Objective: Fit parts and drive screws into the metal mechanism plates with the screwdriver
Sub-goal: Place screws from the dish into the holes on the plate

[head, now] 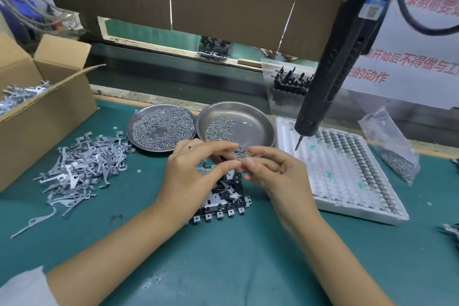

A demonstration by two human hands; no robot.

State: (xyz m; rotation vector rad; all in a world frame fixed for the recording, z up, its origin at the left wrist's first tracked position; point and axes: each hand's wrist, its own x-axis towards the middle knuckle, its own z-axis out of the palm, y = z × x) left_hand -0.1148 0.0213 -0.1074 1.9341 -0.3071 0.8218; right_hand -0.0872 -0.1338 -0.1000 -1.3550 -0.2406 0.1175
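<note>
Green mat (223, 268): it covers the bench under my forearms, nearest to me.
Left hand (191, 169): fingers curled, tips drawn toward my thumb just above the mechanism; blur keeps me from telling whether anything small is pinched there.
Right hand (278, 171): fingers loosely bent, tips almost meeting my left fingertips; I cannot tell if it holds a part.
Mechanism plate (223, 199): metal with black fittings and a row of square tabs along its near edge, lying flat on the mat directly beneath and between both hands.
Stamped levers (82, 171): a loose grey heap on the mat, left of my left hand, with one long piece strayed nearer to me.
White tray (347, 181): gridded plastic, right of my right hand, rows of small metal parts filling its far and right side.
Right dish (250, 126): steel, just beyond my fingertips, a thin scatter of screws on its near left.
Left dish (161, 126): steel, beside it and touching its rim, far fuller with screws.
Screw bag (395, 149): clear plastic, beyond the tray's right edge.
Electric screwdriver (332, 57): black, hanging tilted beyond my right hand, bit tip over the tray's far left corner, neither hand on it.
Cardboard box (37, 112): open, far left of my left hand, more grey stampings inside.
</note>
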